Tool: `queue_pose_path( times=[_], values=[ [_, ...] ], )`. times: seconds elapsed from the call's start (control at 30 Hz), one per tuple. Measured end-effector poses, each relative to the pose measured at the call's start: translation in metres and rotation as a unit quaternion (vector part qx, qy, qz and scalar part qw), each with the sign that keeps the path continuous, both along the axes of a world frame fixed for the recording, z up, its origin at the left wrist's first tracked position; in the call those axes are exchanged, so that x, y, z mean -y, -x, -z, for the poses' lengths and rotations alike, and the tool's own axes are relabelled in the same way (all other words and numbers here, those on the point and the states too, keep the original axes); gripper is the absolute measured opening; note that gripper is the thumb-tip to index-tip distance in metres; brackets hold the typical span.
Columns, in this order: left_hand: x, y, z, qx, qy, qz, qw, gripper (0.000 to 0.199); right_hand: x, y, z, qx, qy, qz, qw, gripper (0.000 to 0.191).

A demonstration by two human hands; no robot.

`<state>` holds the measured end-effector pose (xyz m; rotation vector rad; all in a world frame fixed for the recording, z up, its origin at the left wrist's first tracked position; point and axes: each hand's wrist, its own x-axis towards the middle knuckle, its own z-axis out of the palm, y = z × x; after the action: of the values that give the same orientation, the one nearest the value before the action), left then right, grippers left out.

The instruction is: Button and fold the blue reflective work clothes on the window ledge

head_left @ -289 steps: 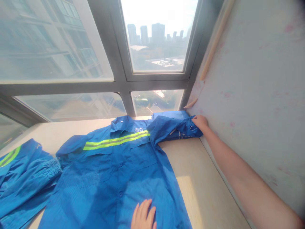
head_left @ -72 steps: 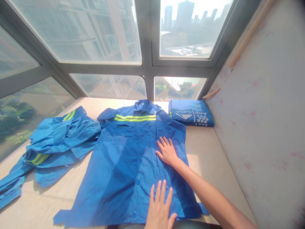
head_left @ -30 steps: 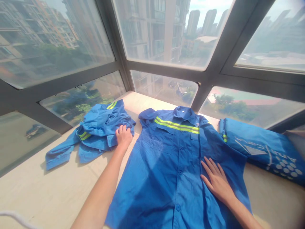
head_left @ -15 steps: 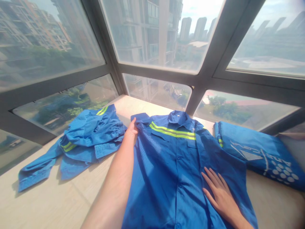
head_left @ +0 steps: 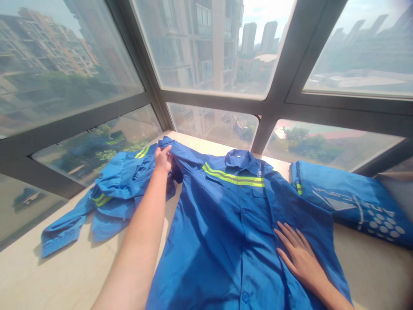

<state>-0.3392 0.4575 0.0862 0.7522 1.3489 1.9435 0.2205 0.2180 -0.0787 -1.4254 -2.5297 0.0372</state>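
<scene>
A blue work shirt [head_left: 213, 224] with yellow-and-grey reflective stripes lies front up, its collar towards the window and its front buttoned. My left hand [head_left: 164, 158] is closed on the shirt's left-side sleeve [head_left: 185, 153], holding it out beside the collar. My right hand [head_left: 298, 254] lies flat on the shirt's lower right front, fingers spread. Just behind my left hand and forearm, a second blue work garment [head_left: 119, 185] sits crumpled, one sleeve stretched to the left.
The garments lie on a pale stone ledge [head_left: 58, 280] under angled windows with dark frames [head_left: 213, 100]. At the right, a folded blue garment [head_left: 348, 198] with white printing rests close to the shirt's edge.
My left hand has moved left and away from me, drawing the sleeve outward, so it now overlaps the crumpled garment in view. My right hand has stayed flat on the shirt.
</scene>
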Motion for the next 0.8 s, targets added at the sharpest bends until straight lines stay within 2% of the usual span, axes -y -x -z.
queue_pose_path(
  times=[0.1,0.17,0.23,0.33,0.37,0.4,0.47,0.53,0.63,0.73,0.8],
  values=[
    [-0.013,0.008,-0.019,-0.173,0.021,-0.028,0.984,0.034,0.0,0.0,0.001,0.003,0.0,0.0,1.0,0.058],
    [-0.016,0.017,-0.03,-0.302,0.062,-0.058,0.949,0.034,0.0,0.0,0.001,0.005,-0.002,-0.001,1.0,0.058],
    [-0.012,0.028,-0.042,-0.447,0.105,-0.084,0.884,0.036,0.0,0.0,0.001,0.005,-0.006,-0.001,1.0,0.058],
    [0.001,0.037,-0.063,-0.675,0.126,-0.103,0.72,0.043,-0.001,0.0,0.002,0.003,-0.006,0.0,1.0,0.058],
    [0.006,0.037,-0.069,-0.706,0.129,-0.099,0.689,0.046,-0.001,0.0,0.002,0.002,-0.003,0.001,1.0,0.058],
    [0.011,0.036,-0.072,-0.723,0.139,-0.083,0.671,0.047,0.0,0.0,0.002,0.001,0.0,0.001,1.0,0.059],
    [0.023,0.028,-0.071,-0.733,0.181,-0.024,0.656,0.045,0.0,0.0,0.002,-0.002,0.004,0.003,1.0,0.059],
    [0.041,0.014,-0.054,-0.731,0.223,0.053,0.643,0.041,0.0,-0.001,0.002,-0.004,0.003,0.001,1.0,0.059],
    [0.089,-0.013,-0.006,-0.723,0.262,0.089,0.633,0.038,0.0,0.0,0.002,-0.004,-0.003,-0.001,1.0,0.058],
    [0.161,-0.043,0.049,-0.717,0.293,0.08,0.627,0.043,0.0,0.0,0.002,-0.008,-0.007,-0.001,1.0,0.057],
    [0.216,-0.063,0.08,-0.716,0.317,0.061,0.619,0.05,0.0,0.0,0.002,-0.01,-0.008,0.0,1.0,0.056]
  ],
)
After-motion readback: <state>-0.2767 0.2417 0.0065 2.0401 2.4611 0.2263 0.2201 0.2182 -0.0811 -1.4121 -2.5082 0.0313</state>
